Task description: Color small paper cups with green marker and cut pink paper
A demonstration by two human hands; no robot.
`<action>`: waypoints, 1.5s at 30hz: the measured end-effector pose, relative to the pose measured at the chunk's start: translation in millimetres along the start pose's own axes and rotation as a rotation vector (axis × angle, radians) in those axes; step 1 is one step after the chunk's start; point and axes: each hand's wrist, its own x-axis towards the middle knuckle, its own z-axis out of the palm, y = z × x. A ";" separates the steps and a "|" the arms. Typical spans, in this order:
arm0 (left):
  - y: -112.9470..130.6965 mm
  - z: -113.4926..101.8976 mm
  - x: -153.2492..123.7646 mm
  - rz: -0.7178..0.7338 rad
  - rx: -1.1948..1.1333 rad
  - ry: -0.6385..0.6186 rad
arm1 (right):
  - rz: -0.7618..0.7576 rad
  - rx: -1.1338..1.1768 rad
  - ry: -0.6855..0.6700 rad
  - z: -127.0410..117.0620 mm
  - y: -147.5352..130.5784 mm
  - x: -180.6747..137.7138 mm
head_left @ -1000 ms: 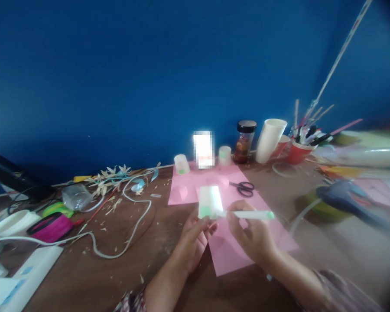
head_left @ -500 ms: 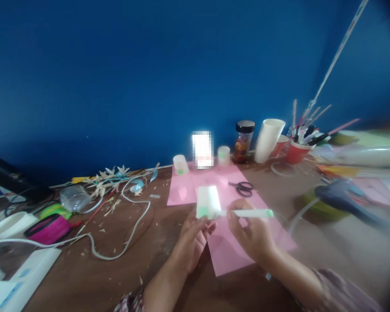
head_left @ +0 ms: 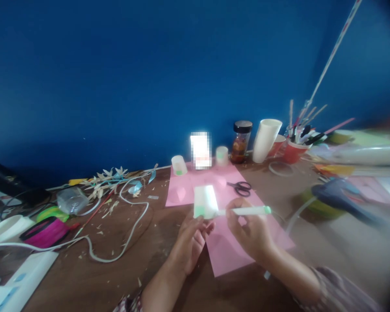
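Observation:
My left hand [head_left: 193,238] grips a white paper cup [head_left: 205,199] near its bottom; a light green patch colours its lower left side. A white marker with a green end [head_left: 251,210] lies in the closed fingers of my right hand [head_left: 248,229]. Its tip meets or nearly meets the lower right of the cup. Beneath both hands are pink paper sheets [head_left: 227,251]. Two similar cups with green patches, a left one [head_left: 178,166] and a right one [head_left: 222,156], stand on the pink paper farther back. Black-handled scissors [head_left: 242,188] lie behind my right hand.
A lidded jar [head_left: 241,141], tall white cups [head_left: 266,141] and a red cup of pens [head_left: 295,151] line the blue wall. A glue gun [head_left: 341,199] is at right. At left are a white cord [head_left: 133,242], magenta tape roll [head_left: 45,233] and scraps.
The view has shifted slightly. Both hands keep their hold on the cup and marker, with the cup turned or tilted a little.

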 end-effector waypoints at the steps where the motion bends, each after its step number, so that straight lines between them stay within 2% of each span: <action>1: -0.2 -0.3 0.3 -0.002 -0.011 0.001 | -0.001 0.003 -0.005 -0.3 -0.5 0.3; 13: -0.1 -2.8 -0.1 -0.049 -0.054 -0.010 | 0.011 0.029 0.017 -0.5 -1.0 -0.2; 18: 0.6 -2.8 1.0 -0.059 -0.064 0.002 | -0.028 0.001 0.009 -1.2 -1.4 -0.3; 25: 0.2 -4.3 2.1 -0.077 -0.084 -0.022 | 0.035 0.067 0.038 -0.4 -0.2 -2.8; 35: 0.6 -1.9 0.9 -0.074 -0.035 -0.040 | 0.028 0.112 -0.005 -0.6 -3.8 -2.7; 41: 1.2 -2.3 0.2 -0.078 -0.063 -0.037 | 0.013 0.041 0.040 -0.6 -4.4 -0.2; 45: 0.9 -2.6 0.1 -0.085 -0.074 -0.031 | 0.023 0.035 0.023 -1.3 -4.9 0.2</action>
